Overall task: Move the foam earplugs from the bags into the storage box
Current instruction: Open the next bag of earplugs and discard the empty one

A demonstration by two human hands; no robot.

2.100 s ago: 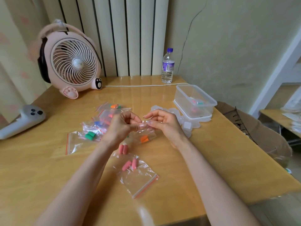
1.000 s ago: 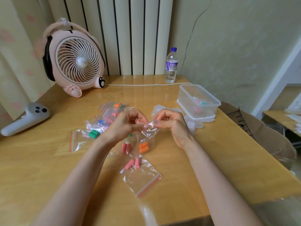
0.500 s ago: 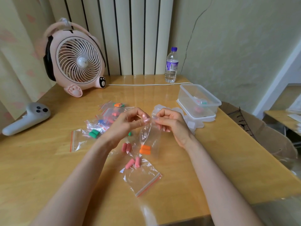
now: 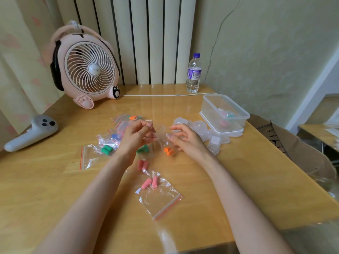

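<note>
My left hand (image 4: 136, 137) and my right hand (image 4: 184, 137) pinch opposite sides of the mouth of a small clear zip bag (image 4: 161, 139) above the table's middle. A pair of orange earplugs (image 4: 168, 151) sits at the bag's bottom. More bags lie on the table: one with pink earplugs (image 4: 150, 182) near me, a pink pair (image 4: 143, 165), a green pair (image 4: 106, 150) and others to the left. The clear storage box (image 4: 224, 111) stands open at the right with a few earplugs inside.
A pink fan (image 4: 86, 70) stands at the back left, a water bottle (image 4: 194, 75) at the back, a white cable (image 4: 168, 95) between them. A white controller (image 4: 31, 134) lies at the left edge. Small clear cases (image 4: 207, 136) lie beside the box.
My hands have pulled apart, spreading the bag's mouth wider. The orange earplugs hang lower and further right than before.
</note>
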